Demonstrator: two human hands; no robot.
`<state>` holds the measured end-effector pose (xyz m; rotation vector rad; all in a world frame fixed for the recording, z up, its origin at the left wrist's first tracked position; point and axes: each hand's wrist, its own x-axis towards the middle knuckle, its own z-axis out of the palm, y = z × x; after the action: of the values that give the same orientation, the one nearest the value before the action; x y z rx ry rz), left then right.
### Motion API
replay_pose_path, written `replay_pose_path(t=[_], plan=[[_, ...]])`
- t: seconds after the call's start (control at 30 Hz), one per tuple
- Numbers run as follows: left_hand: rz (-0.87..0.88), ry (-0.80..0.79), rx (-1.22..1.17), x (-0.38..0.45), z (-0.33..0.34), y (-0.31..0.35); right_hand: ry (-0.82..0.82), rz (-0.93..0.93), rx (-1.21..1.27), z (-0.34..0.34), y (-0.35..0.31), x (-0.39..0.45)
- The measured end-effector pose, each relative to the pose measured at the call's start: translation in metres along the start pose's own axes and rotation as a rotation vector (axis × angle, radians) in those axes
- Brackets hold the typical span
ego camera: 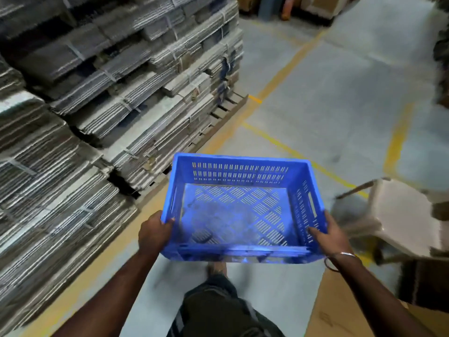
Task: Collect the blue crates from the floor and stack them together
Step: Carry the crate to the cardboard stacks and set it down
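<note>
I carry one blue slotted plastic crate (239, 205) in front of me above the floor, open side up and with nothing inside. My left hand (154, 233) grips its near left corner, thumb over the rim. My right hand (326, 235) grips the near right side wall, thumb inside the crate. A bangle sits on my right wrist. No other blue crate shows in this view.
Tall pallets of bundled flattened cardboard (97, 105) fill the left side. Yellow floor lines (286, 66) cross the grey concrete aisle ahead. A beige plastic chair (401, 215) stands at the right, with brown cardboard (345, 307) below it. The picture is motion-blurred.
</note>
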<state>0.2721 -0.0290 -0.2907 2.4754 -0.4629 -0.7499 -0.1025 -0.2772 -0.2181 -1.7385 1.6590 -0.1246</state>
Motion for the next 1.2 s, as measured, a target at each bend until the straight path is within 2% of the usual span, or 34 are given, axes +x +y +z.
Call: replay_pose_path(t=[0.23,0.5,0.7,0.8,0.97,1.1,1.2], plan=[[-0.245,0.099,-0.019,0.049,0.005,0.018,-0.129,-0.086,-0.112,0.025,-0.089,0.138],[-0.524,0.182,-0.014,0.079,0.046,0.030,-0.353,-0.211,-0.215,0.092,-0.155,0.292],[-0.777,0.095,-0.129,0.075,0.087,0.041,-0.536,-0.332,-0.306,0.141,-0.164,0.390],[-0.846,0.025,-0.129,0.080,0.108,0.040,-0.571,-0.415,-0.359,0.164,-0.175,0.420],[-0.966,0.024,-0.194,0.111,0.163,0.012,-0.636,-0.459,-0.388,0.221,-0.155,0.466],[-1.023,0.033,-0.241,0.155,0.222,-0.045,-0.681,-0.383,-0.333,0.294,-0.098,0.515],[-1.045,0.046,-0.269,0.193,0.267,-0.093,-0.696,-0.418,-0.314,0.354,-0.058,0.548]])
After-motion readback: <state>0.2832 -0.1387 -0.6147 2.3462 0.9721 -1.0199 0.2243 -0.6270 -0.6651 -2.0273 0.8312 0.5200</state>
